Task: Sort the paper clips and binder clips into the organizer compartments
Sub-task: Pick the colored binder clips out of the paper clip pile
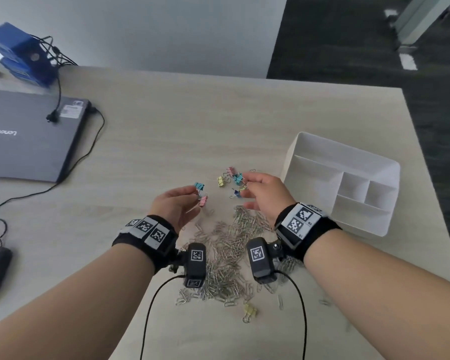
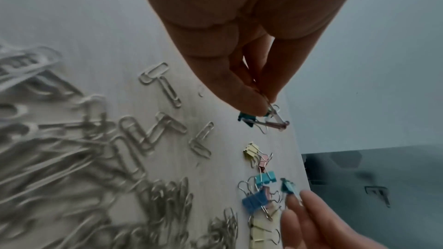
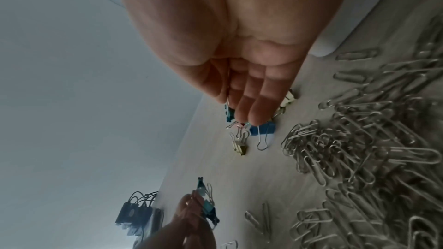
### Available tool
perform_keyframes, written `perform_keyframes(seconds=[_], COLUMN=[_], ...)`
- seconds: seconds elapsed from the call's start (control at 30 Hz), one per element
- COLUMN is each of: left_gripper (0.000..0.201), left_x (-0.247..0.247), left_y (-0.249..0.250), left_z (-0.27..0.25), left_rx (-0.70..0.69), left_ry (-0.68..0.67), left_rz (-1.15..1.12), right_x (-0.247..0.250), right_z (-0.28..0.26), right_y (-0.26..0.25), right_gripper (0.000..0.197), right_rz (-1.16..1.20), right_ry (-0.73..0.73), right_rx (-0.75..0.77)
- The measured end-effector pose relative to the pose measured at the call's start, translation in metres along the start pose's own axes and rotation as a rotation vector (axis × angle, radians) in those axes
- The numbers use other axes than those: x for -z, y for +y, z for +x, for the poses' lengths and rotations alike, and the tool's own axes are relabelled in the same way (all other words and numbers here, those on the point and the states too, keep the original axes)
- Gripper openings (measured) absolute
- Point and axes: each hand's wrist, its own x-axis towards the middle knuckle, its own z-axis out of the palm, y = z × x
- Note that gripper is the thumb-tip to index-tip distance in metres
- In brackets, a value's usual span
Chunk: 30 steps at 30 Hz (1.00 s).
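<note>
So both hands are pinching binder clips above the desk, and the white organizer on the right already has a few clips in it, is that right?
Not quite. The left hand and right hand do pinch binder clips above the desk, but the head view shows the white organizer on the right holding no clips; every compartment is bare.

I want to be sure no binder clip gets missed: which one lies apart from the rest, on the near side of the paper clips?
The yellow binder clip, alone at the near edge of the paper clip pile; the other loose ones cluster beyond the pile.
</note>
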Motion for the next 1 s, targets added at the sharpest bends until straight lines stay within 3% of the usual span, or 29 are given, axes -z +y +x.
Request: perform_keyframes(seconds=[0.23, 0.37, 0.53, 0.67, 0.83, 0.9, 1.0], left_gripper=[0.019, 0.021, 0.022, 0.015, 0.012, 0.011, 0.010], left_x=[-0.027, -0.035, -0.030, -0.011, 0.015, 0.019, 0.022], left_y=[0.013, 0.009, 0.006, 0.009, -0.002, -0.011, -0.030], left_z=[0.023, 0.030, 0.024, 0.015, -0.005, -0.017, -0.035], left_rx=[-0.052, -0.017, -0.019, -0.059, -0.156, -0.196, -0.218], left_ry=[-0.025, -0.034, -0.066, 0.000, 0.063, 0.034, -0.006], left_rz=[0.180, 0.173, 0.137, 0.248, 0.554, 0.672, 0.795], right_x=[0.004, 0.007, 0.013, 0.022, 0.028, 0.028, 0.024], right_z=[-0.005, -0.016, -0.024, -0.036, -0.059, -0.070, -0.087], right_y=[0.003, 0.006, 0.010, 0.020, 0.048, 0.061, 0.077], right_gripper=[0.029, 0.022, 0.021, 0.016, 0.013, 0.011, 0.021], right_rz=[-0.139, -0.161, -0.179, -0.301, -0.641, -0.774, -0.993], right_ry=[0.026, 0.015, 0.012, -0.018, -0.163, -0.267, -0.490], right_rx=[0.054, 0.073, 0.073, 0.115, 0.178, 0.205, 0.363])
